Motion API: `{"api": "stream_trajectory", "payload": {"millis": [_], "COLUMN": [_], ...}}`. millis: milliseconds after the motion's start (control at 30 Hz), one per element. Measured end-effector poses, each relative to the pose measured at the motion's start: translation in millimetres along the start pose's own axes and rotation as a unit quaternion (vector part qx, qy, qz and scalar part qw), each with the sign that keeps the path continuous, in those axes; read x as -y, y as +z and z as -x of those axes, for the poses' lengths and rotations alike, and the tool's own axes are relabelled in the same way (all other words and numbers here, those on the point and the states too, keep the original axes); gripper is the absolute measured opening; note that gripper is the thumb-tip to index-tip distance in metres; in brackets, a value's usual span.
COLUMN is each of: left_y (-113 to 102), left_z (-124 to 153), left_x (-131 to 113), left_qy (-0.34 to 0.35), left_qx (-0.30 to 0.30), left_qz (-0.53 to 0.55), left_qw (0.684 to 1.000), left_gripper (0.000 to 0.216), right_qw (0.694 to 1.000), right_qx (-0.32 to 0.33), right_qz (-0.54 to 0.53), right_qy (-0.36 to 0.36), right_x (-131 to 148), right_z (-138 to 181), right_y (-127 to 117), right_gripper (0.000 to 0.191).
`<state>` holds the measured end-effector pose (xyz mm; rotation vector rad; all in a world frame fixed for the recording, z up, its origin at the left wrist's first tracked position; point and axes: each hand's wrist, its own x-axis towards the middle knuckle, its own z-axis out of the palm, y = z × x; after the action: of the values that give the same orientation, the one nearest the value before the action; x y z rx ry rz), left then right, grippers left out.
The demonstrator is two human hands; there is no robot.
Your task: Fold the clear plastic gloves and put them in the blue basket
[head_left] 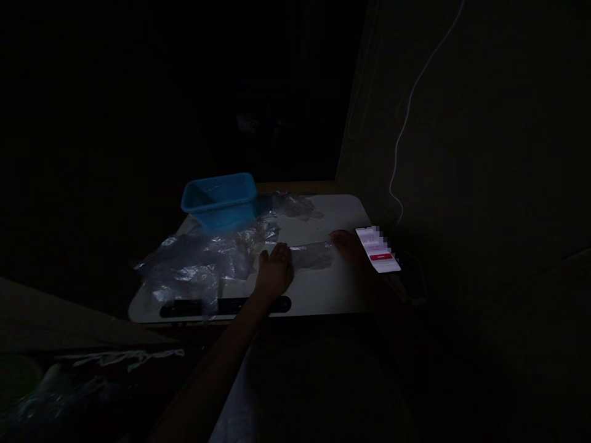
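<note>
A flat clear plastic bag [313, 256] lies across the white tabletop between my two hands. My left hand [276, 272] is at its left end, fingers closed on that edge. At the right end, my right hand [349, 247] is in deep shadow, its fingertips closed at the bag's upper corner. To the left of my left hand spreads a loose pile of crumpled clear plastic bags [198, 261]. More crumpled plastic [295, 205] lies farther back on the table.
A blue plastic basket [221, 215] stands at the back left of the small white table [332, 292]. A black strip [235, 304] runs along its front edge. Beside the right edge glows a phone [378, 251]. A white cable [401, 132] hangs down the dark wall.
</note>
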<state>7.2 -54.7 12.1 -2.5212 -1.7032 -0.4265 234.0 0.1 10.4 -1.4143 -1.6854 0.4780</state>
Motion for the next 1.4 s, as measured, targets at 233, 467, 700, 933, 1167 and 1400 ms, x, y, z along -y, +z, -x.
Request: {"api": "stream_trajectory", "payload": {"millis": [233,467,700,933,1167,1400], "left_y": [2.5,2.4,1.0,-0.8,0.7,-1.4], "left_z": [-1.0,-1.6,-1.0,-1.8,-2.5,-1.8], "left_x": [-3.1,-2.8,-3.5,-5.3,-6.6,-7.4], "left_qy": [-0.035,-0.050,-0.053,-0.062,-0.064,-0.066], "left_qx": [0.001,0.043,0.075,0.073,0.057,0.061], "left_qz": [-0.028,-0.053,-0.074,-0.075,-0.077,-0.073], "left_qw": [0.999,0.996,0.993,0.993,0.993,0.993], "left_gripper": [0.049,0.053,0.056,0.057,0.056,0.055], "right_qw": [0.976,0.913,0.891,0.890,0.891,0.899], "right_qx": [0.057,0.186,0.230,0.224,0.182,0.143], "right_qz": [0.129,0.255,0.305,0.325,0.353,0.368], "right_qy": [-0.168,-0.260,-0.246,-0.230,-0.218,-0.192], "right_x": [46.6,70.9,68.6,59.2,44.0,32.3], "right_z": [34.4,51.1,45.4,45.6,43.2,40.5], "right_y": [18.4,49.6,54.7,51.9,40.9,26.9], "right_gripper": [0.037,0.052,0.054,0.057,0.053,0.047]}}
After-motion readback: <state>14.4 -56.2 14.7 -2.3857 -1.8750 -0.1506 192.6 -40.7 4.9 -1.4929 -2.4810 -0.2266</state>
